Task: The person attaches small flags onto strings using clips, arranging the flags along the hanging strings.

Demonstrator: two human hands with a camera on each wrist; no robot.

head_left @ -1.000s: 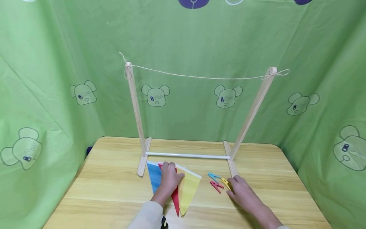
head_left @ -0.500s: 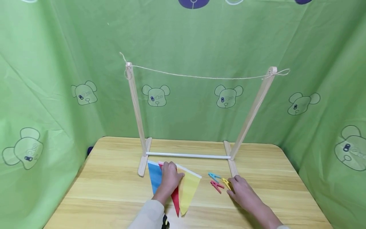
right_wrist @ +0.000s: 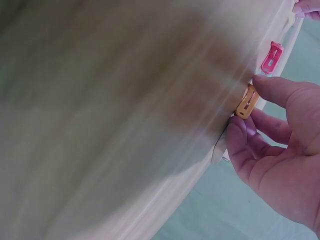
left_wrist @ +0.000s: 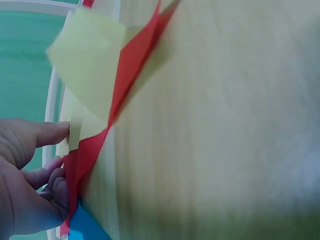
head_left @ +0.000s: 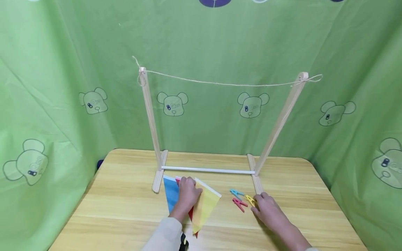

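My left hand (head_left: 189, 193) is over three triangular pennants with white top edges. Its thumb and fingers pinch the yellow pennant (head_left: 205, 205) near its top edge; in the left wrist view the pennant stands bent up off the table. Beneath lies a red pennant (left_wrist: 90, 156), partly covered by the hand and the yellow one. The blue pennant (head_left: 170, 193) lies leftmost. My right hand (head_left: 270, 212) rests beside a yellow clothespin (head_left: 250, 200), with thumb and loosely bent fingers around it; no firm grip shows. A blue clothespin (head_left: 236, 193) and a red clothespin (head_left: 239, 204) lie to its left.
Behind the hands stands a wooden frame with a left post (head_left: 150, 118), a right post (head_left: 282, 122) and a white crossbar (head_left: 207, 170) low down. A string (head_left: 220, 83) sags between the post tops. A green curtain (head_left: 207, 129) surrounds the wooden table (head_left: 116, 205).
The yellow pennant has shifted, its lower tip swinging left over the red one. The right hand stays beside the yellow clothespin. The view has shifted slightly.
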